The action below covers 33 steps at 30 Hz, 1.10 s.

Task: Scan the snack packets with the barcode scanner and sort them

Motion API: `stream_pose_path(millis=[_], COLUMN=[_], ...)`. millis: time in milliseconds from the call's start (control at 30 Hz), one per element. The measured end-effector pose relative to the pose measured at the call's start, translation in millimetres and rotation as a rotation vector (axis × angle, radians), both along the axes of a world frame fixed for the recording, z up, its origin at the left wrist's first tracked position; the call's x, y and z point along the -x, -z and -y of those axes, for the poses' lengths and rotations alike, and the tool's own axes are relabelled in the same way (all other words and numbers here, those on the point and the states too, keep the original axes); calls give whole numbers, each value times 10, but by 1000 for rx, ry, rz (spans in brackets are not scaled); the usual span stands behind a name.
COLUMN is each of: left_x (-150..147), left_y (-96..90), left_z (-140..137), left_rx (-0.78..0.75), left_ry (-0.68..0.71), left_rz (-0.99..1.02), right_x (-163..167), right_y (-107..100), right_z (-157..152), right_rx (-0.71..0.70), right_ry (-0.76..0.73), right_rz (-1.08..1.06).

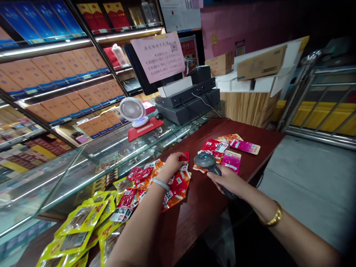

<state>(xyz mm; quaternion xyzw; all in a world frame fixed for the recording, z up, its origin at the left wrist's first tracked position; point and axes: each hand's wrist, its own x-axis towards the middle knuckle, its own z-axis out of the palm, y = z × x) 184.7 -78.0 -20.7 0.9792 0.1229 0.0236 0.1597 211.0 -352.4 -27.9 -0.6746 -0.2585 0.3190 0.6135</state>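
Note:
My right hand is wrapped round the handle of a grey barcode scanner, whose head points left toward my other hand. With my left hand I grip a small red snack packet, held just above the dark red table, its lower part pale. Under and beside my left forearm lies a pile of red and orange snack packets. Beyond the scanner is a smaller group of packets, red ones and purple ones. Yellow-edged clear packets are heaped at the near left.
A glass display counter runs along the table's left side, with a white fan on it. A monitor with a pink notice and a black cash drawer stand beyond. Metal railings are at the right.

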Motion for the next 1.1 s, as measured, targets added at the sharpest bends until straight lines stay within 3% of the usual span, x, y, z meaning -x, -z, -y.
stream_pose_path(millis=[100, 167, 300, 567, 700, 800, 867, 933, 1033, 1100], left_x=[61, 84, 77, 122, 66, -138, -288, -359, -210, 22], left_y=[-26, -38, -29, 26, 24, 61, 73, 28, -166, -319], left_z=[56, 82, 148, 240, 254, 344, 402, 404, 282, 182], left_rx=[-318, -401, -369, -323, -205, 66, 276, 354, 143, -87], left_ry=[-211, -251, -175, -153, -230, -313, -281, -180, -56, 1], left_rz=[85, 10, -9, 61, 98, 171, 218, 238, 120, -130], right_x=[21, 31, 27, 1, 6, 12, 16, 20, 37, 58], right_y=[-11, -11, -6, -34, -45, -29, -10, 7, 15, 11], right_z=[-12, -17, -41, -100, -85, -67, -56, -43, -21, -7], right_rx=[1, -10, -9, -9, -43, -52, -59, -68, -43, -23], right_ry=[-4, -2, -3, 33, 45, 55, 68, 68, 43, 22], right_rz=[2, 5, 9, 28, 10, 4, 8, 13, 14, 18])
